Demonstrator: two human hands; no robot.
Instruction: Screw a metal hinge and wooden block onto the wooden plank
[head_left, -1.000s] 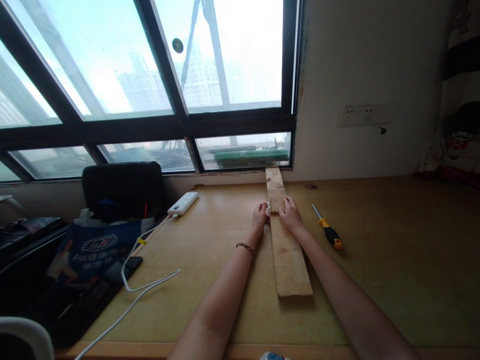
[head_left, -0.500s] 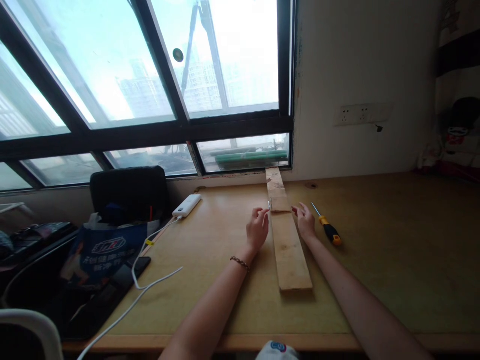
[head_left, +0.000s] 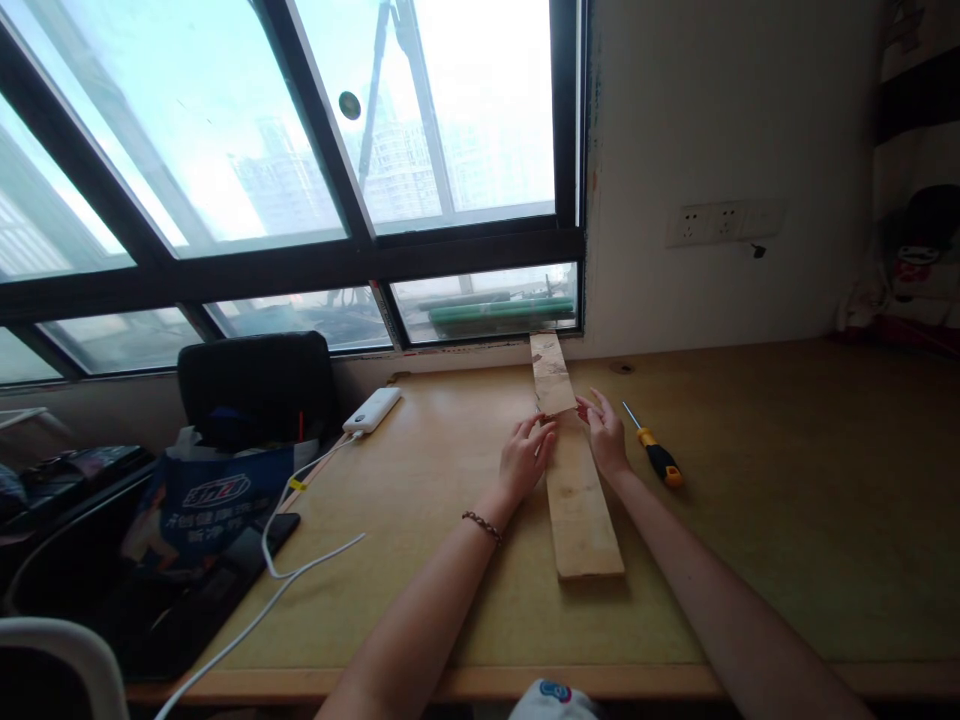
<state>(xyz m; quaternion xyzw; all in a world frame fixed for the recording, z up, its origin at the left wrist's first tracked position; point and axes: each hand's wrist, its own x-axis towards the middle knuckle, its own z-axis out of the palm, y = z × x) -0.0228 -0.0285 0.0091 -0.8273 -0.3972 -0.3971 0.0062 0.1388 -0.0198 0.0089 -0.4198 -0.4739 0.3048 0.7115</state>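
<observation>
Two pale wooden boards lie in line on the table. The near end of the far board [head_left: 551, 375] overlaps the near board [head_left: 583, 510]. My left hand [head_left: 526, 458] is closed at the left corner of that overlapping end, its fingers reaching over the near board. On the opposite side, my right hand [head_left: 606, 432] has its curled fingertips at the right corner of the same end. What lies under my fingertips is too small to make out. To the right of my right hand rests a screwdriver [head_left: 661, 462] with a yellow and black handle.
A white power bank [head_left: 373, 410] with a white cable [head_left: 322, 558] sits at the table's left side. Behind the far board stands the window [head_left: 487, 240]. A black chair [head_left: 255, 385] and a blue bag [head_left: 214, 500] are at left. Wall sockets [head_left: 709, 225] are at right.
Both hands have moved inward to the far board's near end, the left one now reaching over the near board. A loose-looking square section at that end no longer stands out. The screwdriver stays put.
</observation>
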